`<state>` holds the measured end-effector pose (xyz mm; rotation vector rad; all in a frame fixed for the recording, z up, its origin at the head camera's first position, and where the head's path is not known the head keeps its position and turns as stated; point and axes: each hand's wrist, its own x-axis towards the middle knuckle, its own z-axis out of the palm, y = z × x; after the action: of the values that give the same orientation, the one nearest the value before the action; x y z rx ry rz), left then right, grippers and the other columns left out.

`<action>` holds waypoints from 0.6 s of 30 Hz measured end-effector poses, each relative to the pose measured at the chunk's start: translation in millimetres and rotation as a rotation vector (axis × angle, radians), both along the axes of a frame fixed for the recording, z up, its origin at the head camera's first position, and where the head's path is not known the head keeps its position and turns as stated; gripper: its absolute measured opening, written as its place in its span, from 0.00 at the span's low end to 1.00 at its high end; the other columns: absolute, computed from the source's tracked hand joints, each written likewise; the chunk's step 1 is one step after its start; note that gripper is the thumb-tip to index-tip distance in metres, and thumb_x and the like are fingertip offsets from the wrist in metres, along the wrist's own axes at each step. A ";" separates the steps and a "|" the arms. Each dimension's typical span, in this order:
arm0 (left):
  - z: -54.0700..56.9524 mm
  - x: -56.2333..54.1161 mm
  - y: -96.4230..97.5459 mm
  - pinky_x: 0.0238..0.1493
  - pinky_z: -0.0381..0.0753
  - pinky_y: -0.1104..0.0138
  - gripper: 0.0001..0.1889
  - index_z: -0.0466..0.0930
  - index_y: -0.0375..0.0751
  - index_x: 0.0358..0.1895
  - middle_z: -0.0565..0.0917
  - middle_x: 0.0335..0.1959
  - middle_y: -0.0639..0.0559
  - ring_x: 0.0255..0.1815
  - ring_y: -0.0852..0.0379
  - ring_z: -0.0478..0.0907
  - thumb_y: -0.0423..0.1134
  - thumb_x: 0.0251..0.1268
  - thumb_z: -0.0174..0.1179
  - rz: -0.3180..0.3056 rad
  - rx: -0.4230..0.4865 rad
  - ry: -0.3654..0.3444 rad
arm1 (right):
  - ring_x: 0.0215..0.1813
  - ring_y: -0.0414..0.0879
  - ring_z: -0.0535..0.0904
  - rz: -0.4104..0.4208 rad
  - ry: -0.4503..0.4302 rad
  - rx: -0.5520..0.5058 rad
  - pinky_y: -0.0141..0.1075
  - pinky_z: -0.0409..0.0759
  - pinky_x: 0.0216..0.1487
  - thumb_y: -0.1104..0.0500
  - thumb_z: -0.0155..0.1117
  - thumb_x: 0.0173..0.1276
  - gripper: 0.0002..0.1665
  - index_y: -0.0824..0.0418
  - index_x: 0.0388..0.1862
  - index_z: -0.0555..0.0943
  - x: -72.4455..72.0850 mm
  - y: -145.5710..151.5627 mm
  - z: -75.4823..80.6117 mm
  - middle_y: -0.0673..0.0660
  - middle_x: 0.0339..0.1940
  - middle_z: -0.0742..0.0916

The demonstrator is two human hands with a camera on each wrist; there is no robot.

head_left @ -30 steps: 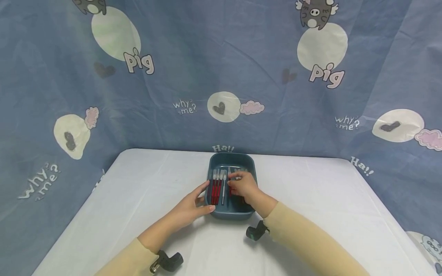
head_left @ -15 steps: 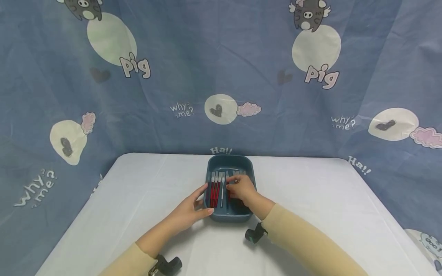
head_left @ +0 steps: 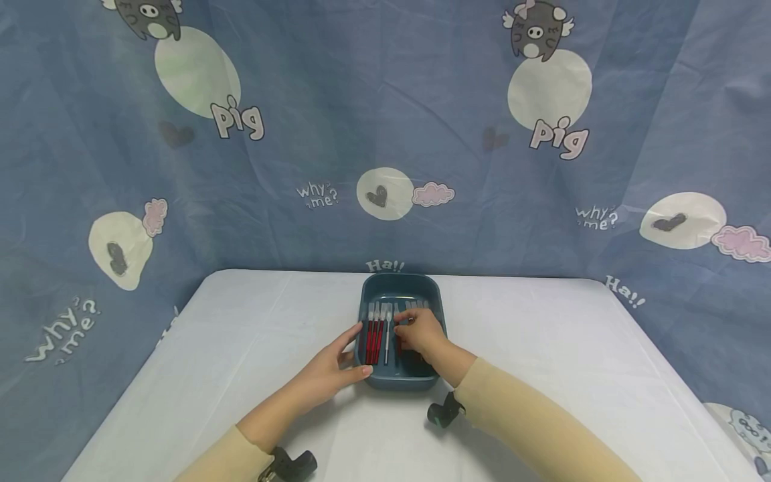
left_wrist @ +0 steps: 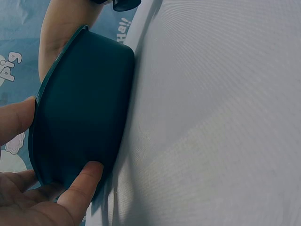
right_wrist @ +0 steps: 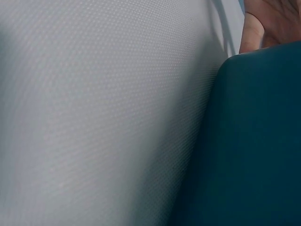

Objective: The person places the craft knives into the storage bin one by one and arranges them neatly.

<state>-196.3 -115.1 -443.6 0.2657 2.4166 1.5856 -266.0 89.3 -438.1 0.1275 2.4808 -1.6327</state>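
Observation:
A teal rectangular tray [head_left: 399,384] stands at the far middle of the white table. Inside lie several slim red sticks [head_left: 374,341] with pale clear tips, side by side at the left, next to one silver stick [head_left: 387,343]. My left hand [head_left: 328,365] rests against the tray's left side, fingers spread; the left wrist view shows a finger [left_wrist: 83,188] pressed to the outer wall. Over the tray's right half, my right hand [head_left: 424,335] pinches a red stick [head_left: 398,345] with thumb and forefinger. Behind it more pale tips [head_left: 415,304] show; their lower parts are mostly hidden.
The white-covered table [head_left: 271,314] surrounds the tray, with its back edge just behind. A blue printed cloth [head_left: 385,120] hangs beyond it. Black wrist cameras [head_left: 444,410] hang under both forearms. The right wrist view shows the tray's outer wall [right_wrist: 254,141] up close.
The head view has tilted slightly, so the scene sits a little lower. Both hands keep nearly the same places at the tray.

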 end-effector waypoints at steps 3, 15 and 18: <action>-0.2 0.0 -0.4 0.64 0.69 0.37 0.46 0.54 0.53 0.80 0.57 0.80 0.43 0.72 0.33 0.65 0.47 0.63 0.70 0.001 -0.001 0.000 | 0.37 0.49 0.88 -0.002 0.000 -0.004 0.39 0.87 0.38 0.69 0.66 0.67 0.15 0.68 0.52 0.83 0.6 -0.3 0.8 0.61 0.37 0.85; -0.2 -0.1 0.3 0.65 0.68 0.38 0.45 0.54 0.51 0.80 0.57 0.79 0.42 0.72 0.32 0.65 0.46 0.63 0.70 -0.001 -0.005 0.006 | 0.36 0.49 0.89 -0.007 0.019 0.031 0.41 0.87 0.40 0.68 0.67 0.67 0.15 0.68 0.52 0.83 1.5 0.8 0.6 0.60 0.38 0.85; -0.1 -0.1 0.3 0.65 0.68 0.38 0.45 0.54 0.51 0.80 0.57 0.79 0.42 0.72 0.32 0.65 0.46 0.63 0.70 0.001 -0.008 0.008 | 0.35 0.50 0.89 -0.001 0.028 0.056 0.42 0.87 0.40 0.67 0.67 0.67 0.15 0.68 0.52 0.83 1.0 0.9 0.4 0.60 0.37 0.85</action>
<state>-196.4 -114.8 -443.8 0.2702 2.4291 1.5776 -265.0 90.2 -437.7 0.1134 2.5486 -1.5766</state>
